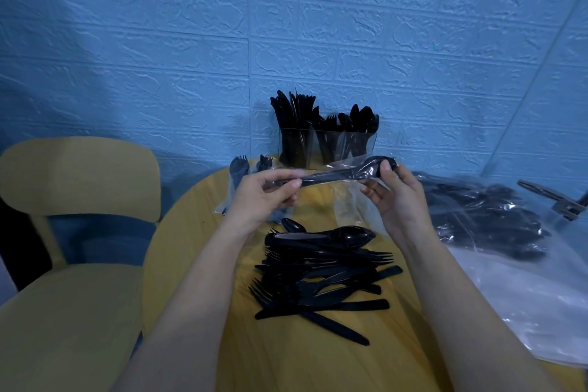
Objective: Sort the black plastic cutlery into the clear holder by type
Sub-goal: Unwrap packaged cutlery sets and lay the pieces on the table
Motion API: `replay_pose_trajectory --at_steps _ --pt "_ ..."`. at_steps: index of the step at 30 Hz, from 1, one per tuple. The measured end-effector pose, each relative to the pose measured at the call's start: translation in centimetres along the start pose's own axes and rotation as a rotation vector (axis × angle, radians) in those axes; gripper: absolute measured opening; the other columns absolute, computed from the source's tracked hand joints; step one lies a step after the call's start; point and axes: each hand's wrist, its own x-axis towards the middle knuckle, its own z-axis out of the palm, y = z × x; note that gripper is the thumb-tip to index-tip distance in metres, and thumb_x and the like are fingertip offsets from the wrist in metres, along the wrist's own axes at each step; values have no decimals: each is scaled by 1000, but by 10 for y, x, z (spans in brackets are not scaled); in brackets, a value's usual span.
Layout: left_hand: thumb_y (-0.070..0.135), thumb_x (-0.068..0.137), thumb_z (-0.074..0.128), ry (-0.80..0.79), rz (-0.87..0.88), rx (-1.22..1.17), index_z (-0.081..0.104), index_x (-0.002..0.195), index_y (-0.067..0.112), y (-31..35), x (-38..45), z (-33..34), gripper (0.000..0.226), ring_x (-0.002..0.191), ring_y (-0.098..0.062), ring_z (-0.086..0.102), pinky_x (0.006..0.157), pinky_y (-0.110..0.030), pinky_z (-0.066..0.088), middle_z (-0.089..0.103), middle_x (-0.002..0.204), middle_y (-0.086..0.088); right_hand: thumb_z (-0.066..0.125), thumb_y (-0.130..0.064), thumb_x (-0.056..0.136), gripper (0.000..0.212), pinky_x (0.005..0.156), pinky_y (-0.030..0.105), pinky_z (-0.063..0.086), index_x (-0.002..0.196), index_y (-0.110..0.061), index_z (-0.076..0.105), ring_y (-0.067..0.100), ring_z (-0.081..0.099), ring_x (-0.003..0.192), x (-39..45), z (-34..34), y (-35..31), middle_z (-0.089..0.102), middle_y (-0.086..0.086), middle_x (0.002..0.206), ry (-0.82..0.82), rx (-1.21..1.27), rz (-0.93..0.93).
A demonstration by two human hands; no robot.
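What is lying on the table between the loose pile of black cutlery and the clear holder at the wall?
In the head view, the hands hold a wrapped cutlery pack above that stretch; on the table lie an empty clear wrapper and one spoon.

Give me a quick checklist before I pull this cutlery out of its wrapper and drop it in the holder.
1. Both hands grip the wrapped cutlery pack: left hand at the handle end, right hand at the bowl end: ok.
2. Wrapper opened: cannot tell.
3. Types inside the pack: spoon shows, the rest cannot tell.
4. Clear holder upright at the far table edge: ok.
5. Room left in the holder: cannot tell.
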Motion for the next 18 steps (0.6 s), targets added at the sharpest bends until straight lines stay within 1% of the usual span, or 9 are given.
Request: replay_pose_trajectory --at_steps 2,4,7,9,11,15,18 --pt "7 85 65 5 -32 73 71 98 19 -3 1 0 18 66 -3 64 68 -16 54 69 84 2 48 -8 97 13 63 24 56 88 -9 57 12 65 62 -2 2 1 68 -3 68 -47 -61 -8" --pt "10 85 65 -18 -72 156 69 96 24 -6 0 0 18 70 -4 64 70 -16 55 69 83 2 49 -7 96 14 69 26 58 87 -10 58 10 65 63 -4 5 3 69 -5 68 -94 -169 -26" --pt "8 85 64 -8 -105 140 69 93 22 -6 0 -3 17 66 -5 64 64 -15 54 69 78 0 52 -10 95 11 70 25 58 92 -9 62 11 67 67 -4 7 3 71 -3 73 -109 -280 -38" --pt "9 85 65 24 -91 152 71 89 23 -7 1 -6 15 64 -3 64 63 -15 53 70 76 2 56 -13 94 14 68 25 58 99 -6 65 15 69 71 -3 4 0 72 4 82 -68 -336 -40" --pt "10 85 66 42 -68 193 71 84 25 -9 3 -9 16 66 -2 65 66 -17 54 71 77 4 58 -15 92 17 63 22 57 102 -3 66 15 70 69 -1 -1 -2 71 9 87 0 -361 -37" --pt "8 86 64 83 -65 229 70 82 20 -12 5 -10 14 70 -8 68 72 -21 56 71 82 -3 63 -15 89 15 53 16 52 101 -7 67 6 65 57 1 -7 -3 68 2 82 140 -361 -35" --pt "8 87 64 75 -67 242 69 83 18 -13 5 -11 12 71 -9 69 71 -20 56 71 83 -4 63 -12 89 15 53 16 52 100 -3 67 5 63 56 3 -10 -1 68 2 79 169 -316 -42"
